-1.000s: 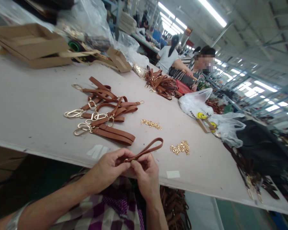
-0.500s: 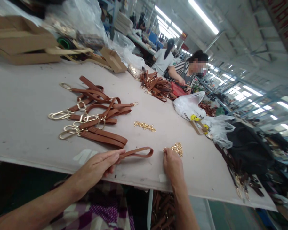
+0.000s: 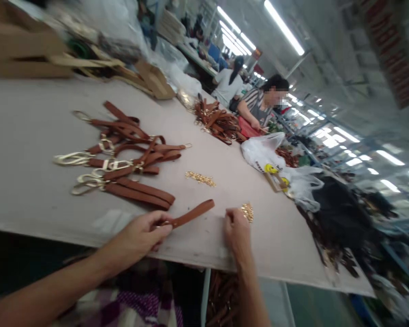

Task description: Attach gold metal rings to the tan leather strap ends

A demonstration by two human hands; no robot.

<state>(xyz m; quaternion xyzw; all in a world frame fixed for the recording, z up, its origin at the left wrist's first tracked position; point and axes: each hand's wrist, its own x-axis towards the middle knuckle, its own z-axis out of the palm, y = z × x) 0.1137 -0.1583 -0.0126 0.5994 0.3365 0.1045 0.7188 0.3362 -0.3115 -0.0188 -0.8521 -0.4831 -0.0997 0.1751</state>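
Your left hand [image 3: 153, 230] pinches a strap [image 3: 195, 213] at lower center; your right hand [image 3: 236, 225] is curled beside gold bits [image 3: 247, 212], and you cannot tell whether it grasps any. More bits [image 3: 200, 178] lie at center, clasped straps [image 3: 139, 193] left, a white bag [image 3: 264, 150] right.
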